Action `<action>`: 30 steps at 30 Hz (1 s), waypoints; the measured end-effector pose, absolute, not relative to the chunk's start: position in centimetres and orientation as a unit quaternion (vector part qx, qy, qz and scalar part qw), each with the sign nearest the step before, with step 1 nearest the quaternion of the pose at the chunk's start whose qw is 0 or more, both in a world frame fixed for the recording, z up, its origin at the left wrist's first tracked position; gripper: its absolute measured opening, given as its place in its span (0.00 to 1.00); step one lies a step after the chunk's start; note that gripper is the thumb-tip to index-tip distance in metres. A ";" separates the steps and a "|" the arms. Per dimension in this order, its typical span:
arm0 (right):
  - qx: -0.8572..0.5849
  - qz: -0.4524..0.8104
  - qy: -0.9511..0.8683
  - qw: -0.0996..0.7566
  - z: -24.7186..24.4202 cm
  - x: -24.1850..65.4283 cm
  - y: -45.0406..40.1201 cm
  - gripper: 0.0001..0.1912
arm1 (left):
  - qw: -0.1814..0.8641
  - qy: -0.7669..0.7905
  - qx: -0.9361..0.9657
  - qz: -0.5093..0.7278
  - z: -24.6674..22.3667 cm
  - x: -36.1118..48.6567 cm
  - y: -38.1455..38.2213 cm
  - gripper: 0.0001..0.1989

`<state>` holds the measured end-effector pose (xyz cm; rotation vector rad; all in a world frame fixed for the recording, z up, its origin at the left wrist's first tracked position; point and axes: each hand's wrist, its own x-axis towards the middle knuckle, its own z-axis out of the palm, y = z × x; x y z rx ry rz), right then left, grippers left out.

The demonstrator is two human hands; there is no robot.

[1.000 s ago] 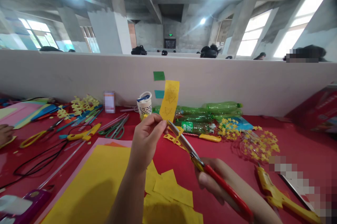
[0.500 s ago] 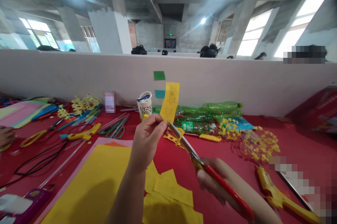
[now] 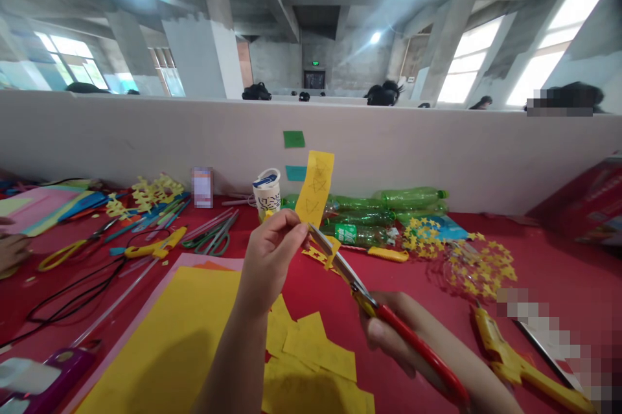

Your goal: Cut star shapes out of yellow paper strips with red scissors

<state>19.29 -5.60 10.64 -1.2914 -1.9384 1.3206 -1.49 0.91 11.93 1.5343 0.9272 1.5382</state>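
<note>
L hand [image 3: 272, 255] pinches yellow strip [image 3: 315, 188], prob. light/flimsy, best held nr edge; R hand [image 3: 408, 311] fingers curl round scissors [image 3: 396, 326].

Left hand [image 3: 275, 252]: bare; thumb and index finger distinct, smooth outline, remaining fingers mostly hidden from this side. Left forearm [image 3: 238, 356]: bare, slender, narrowest at the wrist, widening toward the near edge of the view. Right hand [image 3: 411, 310]: bare, rounded across the back; thumb broad with a short nail visible, other fingers partly hidden. Right forearm [image 3: 471, 352]: bare, smooth-sided, cut off at the near edge. Upper arms lie out of view.
</note>
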 end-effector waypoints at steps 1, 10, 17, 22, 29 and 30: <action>-0.468 0.481 -0.705 0.228 10.7 19.3 -5.6 0.33 | 0.379 0.363 0.602 0.602 12.0 -1.5 0.9 0.10; -0.461 0.488 -0.706 0.224 9.8 19.3 -5.2 0.31 | 0.365 0.376 0.609 0.595 12.3 -1.5 0.7 0.10; -0.474 0.499 -0.690 0.225 9.7 19.4 -5.2 0.30 | 0.366 0.371 0.616 0.591 12.5 -1.6 0.7 0.10; -0.474 0.505 -0.686 0.223 9.5 19.5 -5.3 0.31 | 0.372 0.371 0.615 0.589 12.3 -1.7 0.7 0.10; -0.481 0.506 -0.682 0.219 9.6 19.4 -5.3 0.31 | 0.370 0.371 0.617 0.587 12.5 -1.7 0.6 0.11; -0.484 0.504 -0.680 0.220 9.6 19.4 -5.3 0.31 | 0.369 0.372 0.616 0.588 12.5 -1.7 0.6 0.11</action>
